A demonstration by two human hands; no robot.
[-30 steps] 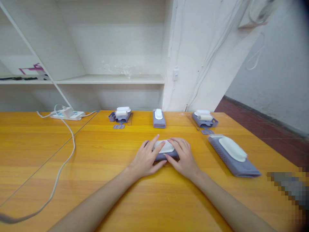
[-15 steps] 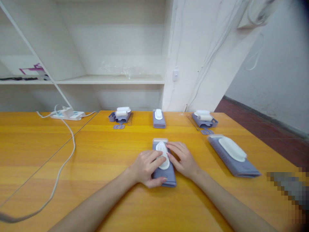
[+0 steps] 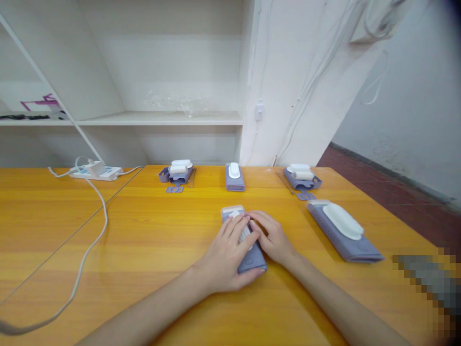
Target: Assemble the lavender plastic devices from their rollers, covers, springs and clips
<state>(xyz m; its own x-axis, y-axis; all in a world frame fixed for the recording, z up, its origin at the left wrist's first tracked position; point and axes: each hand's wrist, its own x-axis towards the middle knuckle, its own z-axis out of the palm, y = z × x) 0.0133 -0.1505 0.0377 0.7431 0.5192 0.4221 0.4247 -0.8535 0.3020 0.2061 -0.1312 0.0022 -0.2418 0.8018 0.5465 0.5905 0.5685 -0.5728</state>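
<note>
A purple case point(image 3: 252, 259) lies on the table point(image 3: 162, 240) — long axis slanting away, translucent end point(image 3: 232, 209) far-left; left hand point(image 3: 226, 252), fingers half-spread, clasps its top; right hand point(image 3: 275, 238), fingers curled, touches its right edge — grip unclear.

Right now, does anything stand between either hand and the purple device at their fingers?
Nothing visible does: the left hand lies over the purple device, and the right hand is at its right edge. Another device sits apart, to the right.
</note>
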